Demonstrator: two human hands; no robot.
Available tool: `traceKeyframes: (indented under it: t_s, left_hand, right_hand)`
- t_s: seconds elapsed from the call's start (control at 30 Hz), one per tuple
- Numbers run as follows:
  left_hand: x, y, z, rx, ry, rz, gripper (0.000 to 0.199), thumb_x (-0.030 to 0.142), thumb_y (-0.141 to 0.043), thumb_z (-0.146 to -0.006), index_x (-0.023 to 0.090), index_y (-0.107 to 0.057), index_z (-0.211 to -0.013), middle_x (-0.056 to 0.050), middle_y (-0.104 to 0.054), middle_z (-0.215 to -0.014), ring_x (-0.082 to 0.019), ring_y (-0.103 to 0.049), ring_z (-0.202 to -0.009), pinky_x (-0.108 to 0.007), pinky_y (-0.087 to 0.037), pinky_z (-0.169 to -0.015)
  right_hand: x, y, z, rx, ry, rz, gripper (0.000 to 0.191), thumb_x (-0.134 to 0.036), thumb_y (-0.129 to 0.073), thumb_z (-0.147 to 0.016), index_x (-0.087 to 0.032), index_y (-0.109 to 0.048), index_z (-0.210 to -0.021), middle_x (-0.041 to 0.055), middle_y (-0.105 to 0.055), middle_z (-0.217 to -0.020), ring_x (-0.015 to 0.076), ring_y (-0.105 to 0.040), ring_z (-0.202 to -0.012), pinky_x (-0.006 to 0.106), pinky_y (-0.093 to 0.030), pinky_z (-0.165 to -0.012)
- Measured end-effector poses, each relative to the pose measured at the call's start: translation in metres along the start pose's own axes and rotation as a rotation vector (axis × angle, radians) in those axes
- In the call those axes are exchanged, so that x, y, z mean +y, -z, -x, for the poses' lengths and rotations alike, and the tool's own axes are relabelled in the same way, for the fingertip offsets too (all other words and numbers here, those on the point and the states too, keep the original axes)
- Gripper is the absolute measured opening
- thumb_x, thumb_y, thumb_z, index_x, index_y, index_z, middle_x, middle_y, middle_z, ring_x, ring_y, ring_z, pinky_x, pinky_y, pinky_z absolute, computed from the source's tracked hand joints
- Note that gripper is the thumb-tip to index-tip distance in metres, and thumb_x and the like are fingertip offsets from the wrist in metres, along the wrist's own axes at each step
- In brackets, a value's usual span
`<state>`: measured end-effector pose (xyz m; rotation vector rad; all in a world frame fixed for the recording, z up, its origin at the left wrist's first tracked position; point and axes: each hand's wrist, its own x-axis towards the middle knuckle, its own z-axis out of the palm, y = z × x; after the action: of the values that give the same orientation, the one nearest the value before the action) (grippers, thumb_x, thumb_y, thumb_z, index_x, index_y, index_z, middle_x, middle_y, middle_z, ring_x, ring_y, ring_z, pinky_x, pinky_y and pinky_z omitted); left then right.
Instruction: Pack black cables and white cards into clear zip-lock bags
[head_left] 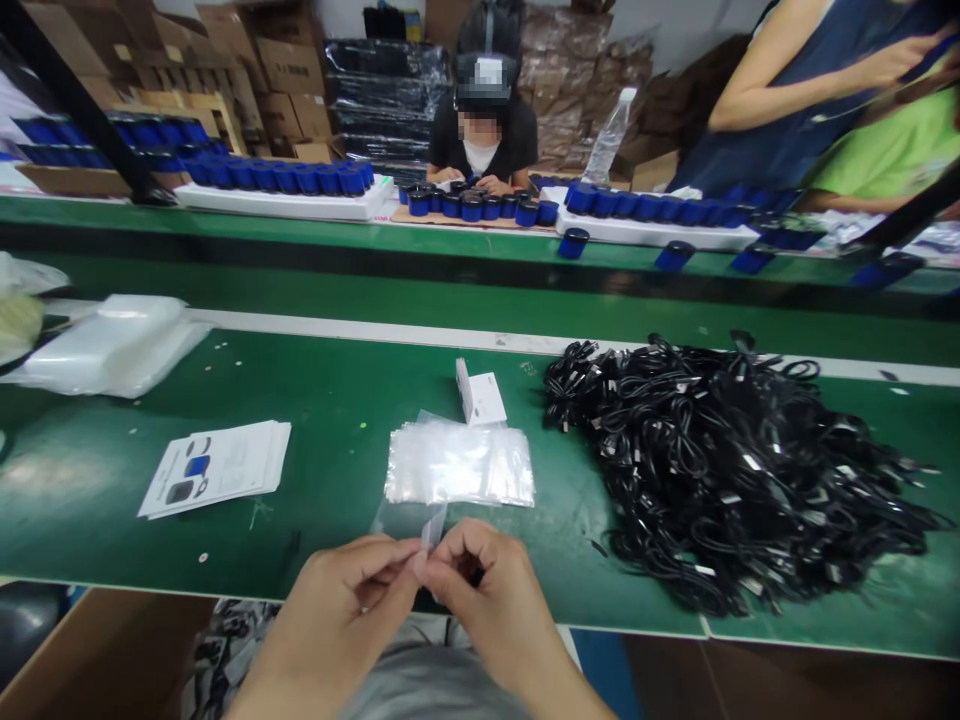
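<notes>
My left hand and my right hand meet at the table's front edge, both pinching a small clear plastic bag. Just beyond them lies a pile of flat clear bags. A small folded white leaflet stands behind that pile. To the left is a stack of printed sheets showing pictures of devices. A large heap of coiled black cables covers the right side of the green table.
A bundle of clear plastic lies at the far left. Across the bench, blue cylindrical items stand in rows, with a water bottle among them. A seated person and others at the right work there.
</notes>
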<state>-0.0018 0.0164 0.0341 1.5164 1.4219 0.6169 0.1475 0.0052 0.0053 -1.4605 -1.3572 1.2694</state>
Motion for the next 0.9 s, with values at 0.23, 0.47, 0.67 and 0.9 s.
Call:
traceKeyframes:
  t_s: [0.23,0.47,0.67,0.9]
  left_hand:
    - [0.003,0.006,-0.004,-0.135,0.041,-0.126,0.031,0.039,-0.052,-0.082,0.019,-0.071,-0.067,-0.002,-0.067,-0.065,-0.019,-0.061,-0.065,-0.023,-0.046,-0.056]
    - [-0.001,0.003,-0.003,-0.099,0.008,-0.188,0.026,0.032,-0.052,-0.079,0.018,-0.07,-0.066,-0.001,-0.066,-0.063,-0.017,-0.061,-0.063,-0.022,-0.046,-0.055]
    - [-0.006,0.0,-0.002,-0.045,-0.001,-0.092,0.017,0.023,-0.053,-0.078,0.022,-0.071,-0.077,0.001,-0.071,-0.075,-0.016,-0.069,-0.071,-0.02,-0.053,-0.062]
    - [-0.001,-0.005,0.0,-0.083,-0.057,-0.326,0.019,0.025,-0.048,-0.081,0.021,-0.064,-0.072,0.001,-0.067,-0.067,-0.015,-0.065,-0.061,-0.021,-0.051,-0.056]
  right_hand:
    - [0.002,0.001,0.003,-0.042,-0.024,-0.037,0.017,-0.023,-0.068,-0.074,-0.017,-0.058,-0.061,-0.0047,-0.051,-0.057,0.0093,-0.043,-0.052,0.02,-0.032,-0.05]
    - [0.002,0.006,0.004,-0.13,0.038,0.0,0.018,-0.022,-0.057,-0.084,-0.018,-0.052,-0.066,-0.0039,-0.05,-0.062,0.0107,-0.045,-0.06,0.021,-0.034,-0.055]
    - [0.003,0.006,0.006,-0.145,0.087,0.058,0.018,-0.022,-0.048,-0.089,-0.019,-0.052,-0.072,-0.0031,-0.052,-0.065,0.0112,-0.047,-0.061,0.021,-0.035,-0.055]
    - [-0.003,0.007,0.01,-0.054,0.245,0.236,0.016,-0.013,-0.045,-0.084,-0.019,-0.049,-0.071,-0.0007,-0.053,-0.068,0.013,-0.054,-0.063,0.022,-0.038,-0.058]
